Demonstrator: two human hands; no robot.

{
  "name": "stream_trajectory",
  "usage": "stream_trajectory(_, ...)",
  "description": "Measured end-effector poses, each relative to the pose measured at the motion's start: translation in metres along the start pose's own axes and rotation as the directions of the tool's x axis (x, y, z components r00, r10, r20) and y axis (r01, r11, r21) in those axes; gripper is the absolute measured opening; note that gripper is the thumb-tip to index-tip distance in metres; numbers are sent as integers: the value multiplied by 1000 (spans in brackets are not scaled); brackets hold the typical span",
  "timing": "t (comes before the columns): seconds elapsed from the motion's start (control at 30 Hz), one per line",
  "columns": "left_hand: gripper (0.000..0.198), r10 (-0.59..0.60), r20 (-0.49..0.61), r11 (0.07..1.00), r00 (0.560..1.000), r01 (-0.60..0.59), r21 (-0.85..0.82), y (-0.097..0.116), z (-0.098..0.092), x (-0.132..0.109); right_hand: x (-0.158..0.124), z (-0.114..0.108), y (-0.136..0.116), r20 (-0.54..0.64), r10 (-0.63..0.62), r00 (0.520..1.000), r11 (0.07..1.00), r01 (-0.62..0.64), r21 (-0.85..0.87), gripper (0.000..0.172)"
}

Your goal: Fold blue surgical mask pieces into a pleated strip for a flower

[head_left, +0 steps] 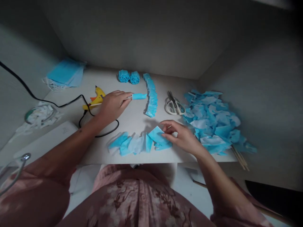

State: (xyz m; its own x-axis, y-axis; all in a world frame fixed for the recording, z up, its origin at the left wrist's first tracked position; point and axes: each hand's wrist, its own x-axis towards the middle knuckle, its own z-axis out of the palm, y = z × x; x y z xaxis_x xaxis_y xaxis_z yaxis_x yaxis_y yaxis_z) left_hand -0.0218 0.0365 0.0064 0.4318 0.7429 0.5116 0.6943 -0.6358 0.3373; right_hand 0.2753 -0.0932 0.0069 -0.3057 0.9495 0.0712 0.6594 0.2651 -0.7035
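Observation:
My left hand (115,102) is closed around a thin wooden stick, whose right end carries a small rolled strip of blue mask fabric (139,96). Just right of that roll lies a long, crimped blue strip (151,94) on the table. Nearer the front edge, my right hand (178,134) pinches a square piece of blue fabric (156,133) at its right corner. Beneath and left of it spreads a row of loose blue and whitish fabric pieces (129,144). Two rolled blue rosettes (129,77) stand side by side at the back.
A yellow glue gun (97,97) with a black cord lies behind my left forearm. Scissors (174,105) rest beside a large heap of blue scraps (210,116); sticks (240,157) poke out below it. Face masks (66,73) are stacked back left, near white scraps (40,115).

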Motion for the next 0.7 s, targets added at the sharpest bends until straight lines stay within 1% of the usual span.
stream_trajectory(0.07,29,-71,43,997,997,72,-1,0,2,-2,0,-2,0,20,18,1000,999,-19,49,50)
stream_trajectory(0.1,28,-103,62,995,993,104,-2,0,4,-4,1,-4,1,4,12,1000,999,-12,47,51)
stream_trajectory(0.17,27,-145,98,989,985,146,-3,1,6,-6,7,-8,7,-74,-28,997,1000,27,-10,48)
stream_trajectory(0.23,26,-151,132,988,980,152,-1,0,8,-8,18,-11,15,-156,-76,985,995,65,-75,42)
stream_trajectory(0.3,26,-120,173,993,978,122,-1,0,10,-10,33,-12,23,-193,-100,976,992,82,-99,39)
stream_trajectory(0.37,26,-58,206,998,977,63,-15,-1,12,-12,51,-12,28,-204,-111,973,989,88,-119,35)
stream_trajectory(0.47,30,37,235,999,971,-28,-44,-3,13,-13,78,-9,27,-186,-109,976,976,70,-205,35)
stream_trajectory(0.57,34,98,274,995,957,-88,-49,-4,14,-13,100,-6,25,-149,-60,987,939,5,-344,39)
stream_trajectory(0.7,38,144,330,990,933,-139,-40,-6,13,-14,114,1,22,-140,78,987,831,-142,-538,40)
